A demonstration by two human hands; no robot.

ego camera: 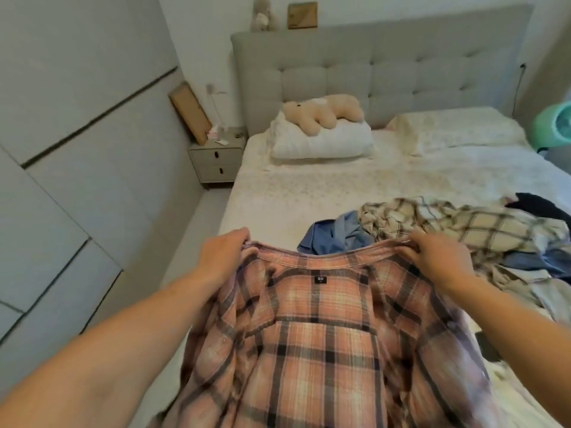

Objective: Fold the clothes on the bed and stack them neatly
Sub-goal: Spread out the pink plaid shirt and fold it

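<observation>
While both hands grip it at the collar, a pink plaid shirt (321, 344) hangs spread open at the near edge of the bed (309, 193), its inside facing the camera and a small dark label (320, 279) showing just below the collar. The left hand (227, 253) pinches the collar's left end with fingers curled over the fabric; the right hand (438, 257) grasps the right end the same way. The collar is stretched between them, and the rest of the shirt drops toward the bottom of the view.

Just beyond the right hand lies an unfolded pile on the right side of the bed: a cream checked shirt (457, 223) on top, blue cloth (333, 236) beside it to the left, something dark (540, 205) at the far right, and pale pieces (540, 291) nearer.

At the far end a white pillow (321, 140) leans by the padded headboard (386, 69), with a tan plush toy (321, 114) lying on it. A second pillow (457, 128) sits to its right. Left of the bed stands a two-drawer nightstand (216, 162) with a board (190, 111) leaning against the wall above it. A green fan (556, 125) shows at the right edge. A grey wardrobe (77, 149) fills the left side.
</observation>
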